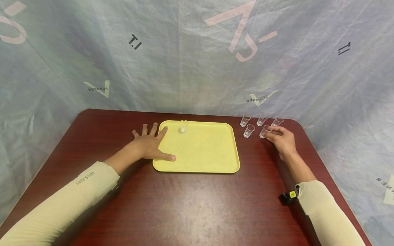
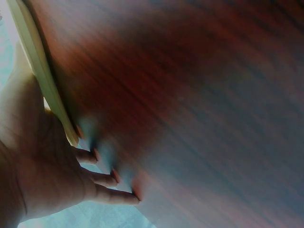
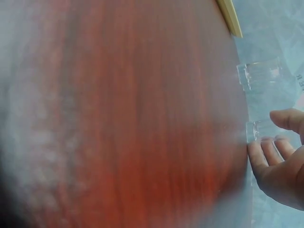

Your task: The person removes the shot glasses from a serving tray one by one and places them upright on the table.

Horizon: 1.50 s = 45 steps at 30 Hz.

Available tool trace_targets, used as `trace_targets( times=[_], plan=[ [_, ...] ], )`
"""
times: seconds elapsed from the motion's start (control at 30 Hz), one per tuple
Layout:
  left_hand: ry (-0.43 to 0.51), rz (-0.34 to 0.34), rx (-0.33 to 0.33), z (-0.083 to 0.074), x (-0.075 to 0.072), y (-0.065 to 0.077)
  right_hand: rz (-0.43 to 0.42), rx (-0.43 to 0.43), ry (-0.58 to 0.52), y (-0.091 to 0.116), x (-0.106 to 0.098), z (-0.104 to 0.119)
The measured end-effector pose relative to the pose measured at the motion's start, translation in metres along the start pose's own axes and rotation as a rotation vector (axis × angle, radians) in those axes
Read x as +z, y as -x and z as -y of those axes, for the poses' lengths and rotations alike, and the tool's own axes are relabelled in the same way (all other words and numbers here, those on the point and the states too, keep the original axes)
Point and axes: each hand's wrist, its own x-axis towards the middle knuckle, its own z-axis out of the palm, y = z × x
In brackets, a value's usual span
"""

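My left hand (image 1: 149, 146) lies spread over the left edge of a yellow tray (image 1: 203, 147), thumb across the tray's surface and several fingers beyond its rim. In the left wrist view, the tray's edge (image 2: 45, 80) runs past the palm. A small clear shot glass (image 1: 183, 127) stands near the tray's back left. At the table's back right, my right hand (image 1: 282, 138) pinches another shot glass (image 1: 264, 132) between thumb and fingers. The right wrist view has this glass (image 3: 256, 130) upright at the table surface, thumb on one side and fingers on the other.
More shot glasses stand close by: one beside the held glass (image 1: 248, 131), and a back row of three, at left (image 1: 245, 120), middle (image 1: 262, 120) and right (image 1: 277, 121). A printed cloth (image 1: 191, 61) hangs behind the dark red table (image 1: 197, 208).
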Motion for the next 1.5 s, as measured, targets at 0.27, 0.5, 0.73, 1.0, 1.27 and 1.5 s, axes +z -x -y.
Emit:
trace_targets(
  times=[0.27,0.5,0.73,1.0,1.27,1.5],
  plan=[
    [0.006,-0.003,0.006,0.0,0.001,0.0,-0.022,-0.007,0.089,0.005,-0.001,-0.001],
    [0.003,0.003,0.002,0.0,0.0,0.0,-0.019,-0.021,0.106,0.012,-0.005,-0.001],
    [0.007,0.007,0.001,-0.001,-0.001,0.001,0.014,-0.011,0.106,0.021,-0.011,0.001],
    [0.008,0.005,0.0,-0.001,-0.002,0.001,0.076,-0.002,0.183,0.032,-0.013,0.004],
    [0.012,0.006,0.001,-0.001,-0.002,0.0,0.139,0.005,0.292,0.04,-0.012,0.004],
    [0.003,0.009,-0.004,-0.001,-0.003,0.001,0.186,0.0,0.297,0.045,-0.007,0.007]
  ],
)
